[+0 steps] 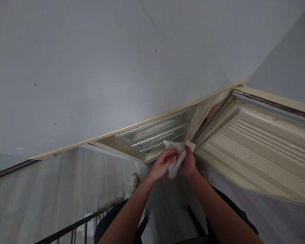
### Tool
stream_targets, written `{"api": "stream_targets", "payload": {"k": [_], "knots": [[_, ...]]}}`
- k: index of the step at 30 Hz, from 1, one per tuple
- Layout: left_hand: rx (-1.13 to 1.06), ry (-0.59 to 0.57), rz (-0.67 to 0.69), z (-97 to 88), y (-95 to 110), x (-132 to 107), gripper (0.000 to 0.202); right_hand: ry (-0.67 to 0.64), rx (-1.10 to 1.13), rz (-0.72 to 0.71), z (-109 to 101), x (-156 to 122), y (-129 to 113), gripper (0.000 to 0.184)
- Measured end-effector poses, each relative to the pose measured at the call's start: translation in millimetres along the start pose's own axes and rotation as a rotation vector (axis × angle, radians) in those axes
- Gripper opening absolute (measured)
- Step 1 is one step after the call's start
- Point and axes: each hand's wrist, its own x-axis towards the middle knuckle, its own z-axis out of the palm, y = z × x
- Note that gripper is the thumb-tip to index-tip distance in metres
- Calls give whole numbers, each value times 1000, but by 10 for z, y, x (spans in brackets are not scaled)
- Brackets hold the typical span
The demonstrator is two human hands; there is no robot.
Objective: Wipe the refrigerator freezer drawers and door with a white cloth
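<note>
Cloth (177,164) between both hands (163,164)

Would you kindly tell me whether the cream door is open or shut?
Open: the cream door stands swung outward, ridged inner side showing, beside the exposed cabinet interior.

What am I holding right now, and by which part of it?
A white cloth: the right hand grips it by its right side; the left hand curls against its middle, its grip unclear.
</note>
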Motion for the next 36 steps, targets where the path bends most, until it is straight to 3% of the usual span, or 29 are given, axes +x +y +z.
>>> {"api": "stream_targets", "payload": {"k": [6,9,12,17,21,29,36], "knots": [[-420,268,111,-362,209,194,48,131,97,-86,31,-5,-79,42],[-546,240,177,-549,384,211,48,162,80,-97,-11,41,-89,42],[-587,171,210,-599,499,204,47,144,16,-133,-72,92,-52,45],[-620,145,258,-488,553,187,44,138,1,-148,-95,94,-6,45],[-604,186,263,-290,490,93,41,172,16,-212,-84,115,-66,49],[-509,304,160,75,371,-329,39,178,-1,-325,-158,221,-158,56],[-522,284,31,271,359,-708,39,237,100,-333,-171,182,-180,44]]}}
